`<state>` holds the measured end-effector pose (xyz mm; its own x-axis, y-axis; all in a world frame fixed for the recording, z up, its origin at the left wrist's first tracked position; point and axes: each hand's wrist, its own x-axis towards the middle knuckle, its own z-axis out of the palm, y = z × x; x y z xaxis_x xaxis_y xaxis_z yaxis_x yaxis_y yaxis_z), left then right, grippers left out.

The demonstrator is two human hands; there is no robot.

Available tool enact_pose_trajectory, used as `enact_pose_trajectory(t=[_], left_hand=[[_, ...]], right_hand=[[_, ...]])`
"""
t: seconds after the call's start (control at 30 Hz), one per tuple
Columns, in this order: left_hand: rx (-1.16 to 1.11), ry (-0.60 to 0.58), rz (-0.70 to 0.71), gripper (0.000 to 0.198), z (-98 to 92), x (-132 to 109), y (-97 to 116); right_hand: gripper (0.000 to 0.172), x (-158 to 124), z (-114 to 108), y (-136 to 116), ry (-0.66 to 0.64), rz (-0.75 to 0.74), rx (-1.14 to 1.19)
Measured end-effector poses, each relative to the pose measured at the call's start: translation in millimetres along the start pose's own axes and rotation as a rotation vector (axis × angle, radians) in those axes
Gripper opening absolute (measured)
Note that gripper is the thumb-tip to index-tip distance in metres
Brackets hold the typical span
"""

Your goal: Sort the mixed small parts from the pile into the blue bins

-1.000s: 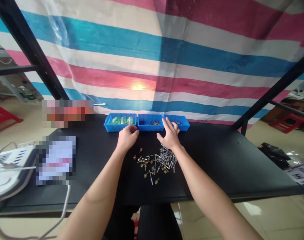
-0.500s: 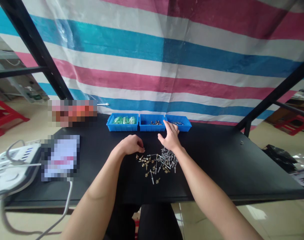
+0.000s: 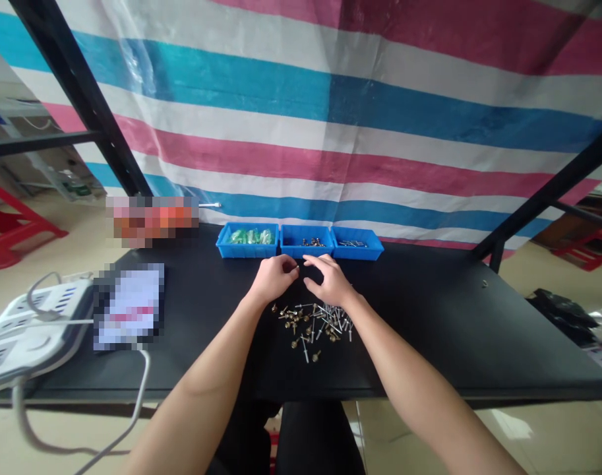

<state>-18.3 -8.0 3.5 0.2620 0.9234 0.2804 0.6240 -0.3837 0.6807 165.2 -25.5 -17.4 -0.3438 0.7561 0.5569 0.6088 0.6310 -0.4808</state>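
My left hand (image 3: pixel 275 277) is closed in a pinch in front of the middle blue bin (image 3: pixel 293 249); a small, pale bit shows at its fingertips, too small to name. Just to its right, my right hand (image 3: pixel 329 282) has thumb and fingers apart, with nothing visible between them. Below both hands lies a mixed heap: brass-coloured screws (image 3: pixel 293 319) on the left and silver pop rivets (image 3: pixel 336 319) on the right. Some brass-coloured screws (image 3: pixel 311 243) are in the middle bin, and a few silver rivets (image 3: pixel 351 244) lie in the right blue bin (image 3: pixel 367 253).
The left blue bin (image 3: pixel 247 251) holds green-and-white packets (image 3: pixel 251 236). A power strip (image 3: pixel 43 330) with cables and a blurred flat object (image 3: pixel 132 303) occupy the table's left side. A striped sheet (image 3: pixel 301 152) hangs behind the black table (image 3: pixel 429 316).
My left hand has moved right and away from me, closer to the right hand. The right hand has drawn back left from the right bin. The view has shifted slightly.
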Motion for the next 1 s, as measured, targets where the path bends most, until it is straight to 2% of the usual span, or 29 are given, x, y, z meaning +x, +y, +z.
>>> enact_pose_trajectory(t=[0.13,0.23,0.6,0.83,1.0], left_hand=[[-0.047,0.037,0.059,0.017,5.5,-0.4,2.7],[-0.074,0.036,0.074,0.017,6.8,-0.3,3.4],[-0.192,0.053,0.024,0.027,9.5,0.6,4.2],[-0.161,0.111,-0.021,0.031,8.7,0.0,5.7],[-0.204,0.119,-0.009,0.025,9.4,0.5,4.3]], right_hand=[[0.046,0.2,0.5,-7.4,-0.025,-0.024,0.071],[0.046,0.1,-0.4,-9.1,-0.019,0.013,0.100],[0.061,-1.4,-0.9,-9.9,-0.034,0.033,0.226],[0.061,-1.6,-1.9,-11.8,-0.026,0.058,0.250],[0.057,-1.2,-0.9,-11.3,0.000,0.080,0.264]])
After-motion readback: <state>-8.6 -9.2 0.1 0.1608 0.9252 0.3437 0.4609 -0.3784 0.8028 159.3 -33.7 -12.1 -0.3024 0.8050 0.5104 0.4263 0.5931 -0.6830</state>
